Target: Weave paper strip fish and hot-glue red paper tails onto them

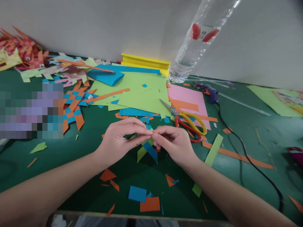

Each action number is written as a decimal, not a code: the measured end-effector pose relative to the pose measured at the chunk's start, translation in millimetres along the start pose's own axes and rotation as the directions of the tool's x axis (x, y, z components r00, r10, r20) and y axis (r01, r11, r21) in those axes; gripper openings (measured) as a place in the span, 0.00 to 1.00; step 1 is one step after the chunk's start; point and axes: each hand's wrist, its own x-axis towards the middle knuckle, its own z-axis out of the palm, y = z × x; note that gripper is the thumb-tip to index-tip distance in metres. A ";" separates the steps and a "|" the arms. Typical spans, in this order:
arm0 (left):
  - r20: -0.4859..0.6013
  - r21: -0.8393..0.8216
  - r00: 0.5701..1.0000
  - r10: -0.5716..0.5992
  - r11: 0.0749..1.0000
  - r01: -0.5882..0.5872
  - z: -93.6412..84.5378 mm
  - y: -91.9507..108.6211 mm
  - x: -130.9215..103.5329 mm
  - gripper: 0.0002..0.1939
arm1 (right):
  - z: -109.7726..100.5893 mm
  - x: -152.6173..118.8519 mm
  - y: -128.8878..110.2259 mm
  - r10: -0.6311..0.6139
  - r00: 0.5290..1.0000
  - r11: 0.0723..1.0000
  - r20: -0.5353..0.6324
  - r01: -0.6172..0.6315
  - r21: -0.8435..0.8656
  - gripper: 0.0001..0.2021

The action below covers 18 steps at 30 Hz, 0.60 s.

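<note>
My left hand [126, 135] and my right hand [174, 142] meet over the middle of the green table, thumbs and fingertips pressed together. Whatever lies between the fingertips is too small to make out. Right below and behind them shows a woven paper piece [150, 150] with blue and green strips, partly covered by the fingers. Scissors [191, 124] with red and yellow handles lie just beyond my right hand, blades pointing to the back left. Light green sheets [142, 94] are spread behind both hands.
A water bottle [196, 41] stands at the back. The glue gun [209, 93] trails a black cable [243, 145] down the right side. Woven orange-and-blue pieces [73, 107] lie left, near a pile of paper strips [68, 69]. Orange and blue scraps [150, 204] lie near the front edge.
</note>
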 end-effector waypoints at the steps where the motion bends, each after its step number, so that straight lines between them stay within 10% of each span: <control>1: -0.007 0.005 1.000 -0.001 1.000 0.002 0.2 0.3 -0.5 0.06 | -0.2 0.1 0.0 -0.003 1.000 1.000 0.001 0.003 -0.009 0.09; 18: 0.139 -0.375 0.941 -0.310 0.863 0.339 3.1 -3.0 0.8 0.02 | -3.8 -0.4 11.1 -0.040 0.996 0.957 0.076 0.016 0.291 0.13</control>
